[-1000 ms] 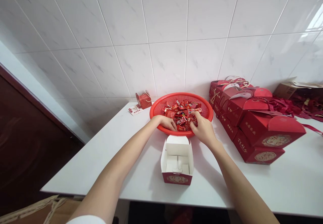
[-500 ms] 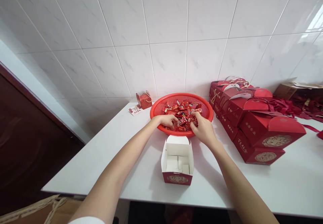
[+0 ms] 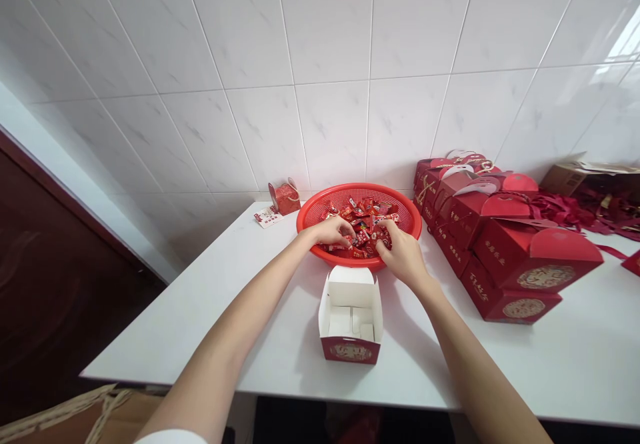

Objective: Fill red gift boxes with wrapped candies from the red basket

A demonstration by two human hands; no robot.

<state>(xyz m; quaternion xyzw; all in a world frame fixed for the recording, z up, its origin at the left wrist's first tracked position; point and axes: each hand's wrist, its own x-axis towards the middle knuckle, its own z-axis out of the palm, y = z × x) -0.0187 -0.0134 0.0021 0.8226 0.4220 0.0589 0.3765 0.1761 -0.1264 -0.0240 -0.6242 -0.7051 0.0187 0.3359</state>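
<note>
A round red plastic basket (image 3: 307,207) holds a heap of small red wrapped candies (image 3: 361,236). Over its left side, my left hand (image 3: 334,232) has its fingers curled around a red wrapped candy, mostly hidden beneath them. At the right side of the heap, the thumb and fingers of my right hand (image 3: 400,251) close on another red wrapped candy (image 3: 381,236). Just in front of the basket stands an open box (image 3: 350,351), white inside and red with a round gold pattern on its front. White folded flaps show on its floor.
Stacked red gift boxes (image 3: 520,257) with corded tops stand right of the basket. Behind them lie dark red ribbons (image 3: 565,211) and a cardboard carton (image 3: 567,181). A small red box (image 3: 286,197) and a printed card (image 3: 267,216) sit at the back left, by the tiled wall.
My left hand has lifted slightly from the candies, with its fingers drawn together. My right hand has hardly moved. The view has shifted a little.
</note>
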